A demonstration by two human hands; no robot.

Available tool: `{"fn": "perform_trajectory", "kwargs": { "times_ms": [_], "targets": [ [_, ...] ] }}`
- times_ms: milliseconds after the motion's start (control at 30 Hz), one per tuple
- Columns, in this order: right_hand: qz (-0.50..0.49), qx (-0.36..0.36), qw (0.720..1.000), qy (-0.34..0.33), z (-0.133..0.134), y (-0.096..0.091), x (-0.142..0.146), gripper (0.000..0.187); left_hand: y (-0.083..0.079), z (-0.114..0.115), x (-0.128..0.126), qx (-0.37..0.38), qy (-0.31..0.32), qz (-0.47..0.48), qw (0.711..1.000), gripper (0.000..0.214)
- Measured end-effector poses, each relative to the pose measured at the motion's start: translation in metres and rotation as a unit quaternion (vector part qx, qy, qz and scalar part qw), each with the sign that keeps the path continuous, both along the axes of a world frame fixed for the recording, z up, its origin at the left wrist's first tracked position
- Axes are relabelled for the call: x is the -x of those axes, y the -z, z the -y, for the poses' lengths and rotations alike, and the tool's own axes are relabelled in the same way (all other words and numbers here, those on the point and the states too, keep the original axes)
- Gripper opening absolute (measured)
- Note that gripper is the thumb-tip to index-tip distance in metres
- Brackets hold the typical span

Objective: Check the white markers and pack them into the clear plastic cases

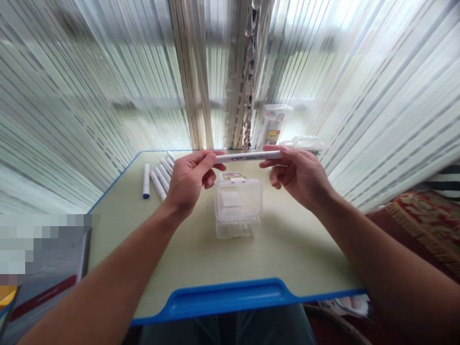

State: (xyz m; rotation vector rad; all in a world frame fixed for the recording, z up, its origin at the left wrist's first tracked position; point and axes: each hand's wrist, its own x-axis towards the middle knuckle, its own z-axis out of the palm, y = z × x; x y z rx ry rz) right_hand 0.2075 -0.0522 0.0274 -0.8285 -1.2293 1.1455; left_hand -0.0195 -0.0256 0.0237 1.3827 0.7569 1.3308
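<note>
Head view: left hand (pixel 189 179) and right hand (pixel 304 175) pinch opposite ends of the white marker (pixel 247 156), its axis nine-to-three o'clock, with the clear box (pixel 239 203) toward six.

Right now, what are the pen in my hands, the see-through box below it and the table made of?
Pen: probably hard plastic; it's white, straight and smooth.
Box: looks like clear plastic, a bit cloudy, since you can see through it.
Table: the pale, smooth top could be coated board; its blue edge looks like moulded plastic, evenly coloured and rounded.
</note>
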Motion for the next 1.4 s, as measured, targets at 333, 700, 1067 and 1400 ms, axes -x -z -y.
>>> {"fn": "perform_trajectory", "kwargs": {
  "times_ms": [333,700,1067,1400],
  "targets": [
    [-0.007,-0.009,1.000,0.013,-0.0042,0.0055,-0.0003,0.027,0.0012,-0.0015,0.0001,-0.012,0.006,-0.009,1.000,0.023],
    [0.017,-0.029,0.999,0.028,-0.0039,0.0079,0.0022,0.022,0.0016,0.0019,-0.0007,-0.028,-0.016,-0.063,0.997,0.030],
    [0.031,-0.027,0.998,0.039,-0.0031,0.0094,0.0041,0.019,0.0014,0.0025,-0.0007,-0.048,-0.005,-0.077,0.996,0.036],
    [0.000,0.001,1.000,0.022,-0.0045,0.0069,0.0007,0.022,0.0017,0.0007,-0.0029,-0.029,-0.008,-0.030,0.999,0.028]
  ]
}}
